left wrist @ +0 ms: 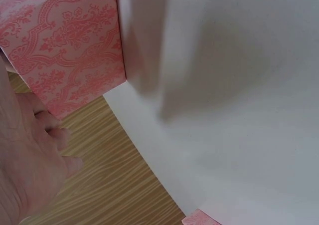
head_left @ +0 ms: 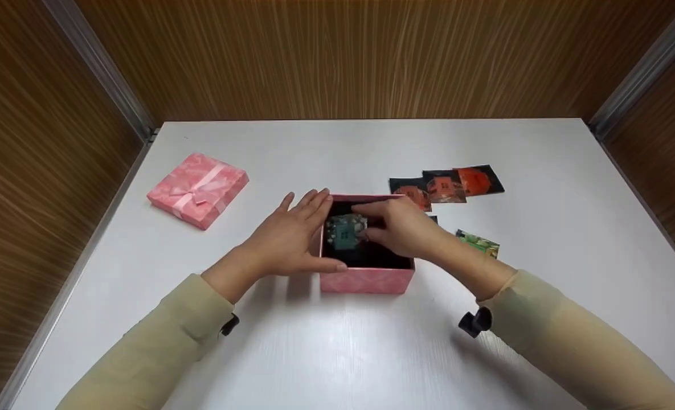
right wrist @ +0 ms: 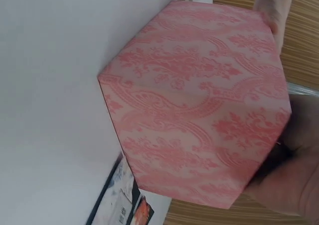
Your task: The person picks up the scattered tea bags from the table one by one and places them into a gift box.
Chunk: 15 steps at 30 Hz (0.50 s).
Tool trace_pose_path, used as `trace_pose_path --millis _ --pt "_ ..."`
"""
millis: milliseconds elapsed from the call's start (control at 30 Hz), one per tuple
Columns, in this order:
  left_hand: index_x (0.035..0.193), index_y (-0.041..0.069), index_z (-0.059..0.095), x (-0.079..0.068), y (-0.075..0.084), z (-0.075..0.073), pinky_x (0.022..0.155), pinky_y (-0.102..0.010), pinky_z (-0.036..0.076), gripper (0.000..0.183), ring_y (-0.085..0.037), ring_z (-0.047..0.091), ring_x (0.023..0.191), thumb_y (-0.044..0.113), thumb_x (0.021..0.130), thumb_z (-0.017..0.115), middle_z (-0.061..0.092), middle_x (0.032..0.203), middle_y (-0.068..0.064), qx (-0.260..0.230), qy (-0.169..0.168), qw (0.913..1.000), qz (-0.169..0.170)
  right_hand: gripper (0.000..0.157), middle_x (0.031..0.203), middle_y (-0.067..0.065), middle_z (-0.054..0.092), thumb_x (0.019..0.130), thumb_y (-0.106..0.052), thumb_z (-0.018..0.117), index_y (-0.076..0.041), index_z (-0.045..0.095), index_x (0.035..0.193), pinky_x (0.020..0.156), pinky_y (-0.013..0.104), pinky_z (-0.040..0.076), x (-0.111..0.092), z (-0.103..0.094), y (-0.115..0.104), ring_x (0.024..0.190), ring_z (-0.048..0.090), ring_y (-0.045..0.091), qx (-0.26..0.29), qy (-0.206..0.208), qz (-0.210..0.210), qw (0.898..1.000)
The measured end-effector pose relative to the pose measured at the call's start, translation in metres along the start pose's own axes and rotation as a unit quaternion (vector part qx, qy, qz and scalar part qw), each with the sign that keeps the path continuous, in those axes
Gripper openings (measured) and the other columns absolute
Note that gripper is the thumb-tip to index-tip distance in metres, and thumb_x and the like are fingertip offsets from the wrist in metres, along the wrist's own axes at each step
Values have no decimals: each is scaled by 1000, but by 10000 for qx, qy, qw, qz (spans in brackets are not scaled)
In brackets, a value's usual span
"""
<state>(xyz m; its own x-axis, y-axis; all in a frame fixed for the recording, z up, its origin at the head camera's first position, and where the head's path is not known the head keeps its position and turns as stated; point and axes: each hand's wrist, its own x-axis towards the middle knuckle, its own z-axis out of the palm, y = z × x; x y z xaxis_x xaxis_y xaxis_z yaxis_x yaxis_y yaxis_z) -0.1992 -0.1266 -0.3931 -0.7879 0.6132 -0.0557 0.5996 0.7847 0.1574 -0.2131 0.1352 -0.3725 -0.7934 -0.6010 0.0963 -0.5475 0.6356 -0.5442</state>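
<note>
A pink patterned box (head_left: pixel 365 281) stands without a lid on the white table, its inside dark. My left hand (head_left: pixel 291 239) rests along its left side, fingers straight near the far corner and thumb over the front rim. My right hand (head_left: pixel 408 228) reaches in over the right wall and pinches a teal picture card (head_left: pixel 344 232) at its right edge. In the left wrist view, the fingertips (left wrist: pixel 60 135) lie beside the box wall (left wrist: pixel 70 45). The right wrist view shows the box's outside (right wrist: pixel 194 100), with part of the right hand (right wrist: pixel 294 180) over the rim and its fingertips hidden.
A pink lid with a bow (head_left: pixel 197 191) lies at the left. Beyond the box on the right are several overlapping orange-and-black cards (head_left: pixel 445 187). A green card (head_left: pixel 477 244) lies partly under the right forearm. Wood-grain panels (head_left: pixel 337 57) wall the table's back and sides.
</note>
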Motion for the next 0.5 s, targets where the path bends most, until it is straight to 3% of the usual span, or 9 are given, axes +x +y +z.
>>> trace_pose_path --millis 200,500 --pt "170 5 12 1 0 0 130 -55 5 132 -28 8 164 98 82 42 9 178 -10 -32 16 10000 -12 46 125 12 76 98 -13 78 -7 68 143 95 45 60 -14 -32 5 112 73 25 605 657 94 9960" --pt "170 6 9 0 1 0 130 -54 3 132 -28 6 164 99 82 41 6 178 -9 -1 -81 10000 -26 42 117 12 78 101 -12 75 -5 68 142 80 15 57 -43 -75 44 98 74 15 1061 1426 522 9827"
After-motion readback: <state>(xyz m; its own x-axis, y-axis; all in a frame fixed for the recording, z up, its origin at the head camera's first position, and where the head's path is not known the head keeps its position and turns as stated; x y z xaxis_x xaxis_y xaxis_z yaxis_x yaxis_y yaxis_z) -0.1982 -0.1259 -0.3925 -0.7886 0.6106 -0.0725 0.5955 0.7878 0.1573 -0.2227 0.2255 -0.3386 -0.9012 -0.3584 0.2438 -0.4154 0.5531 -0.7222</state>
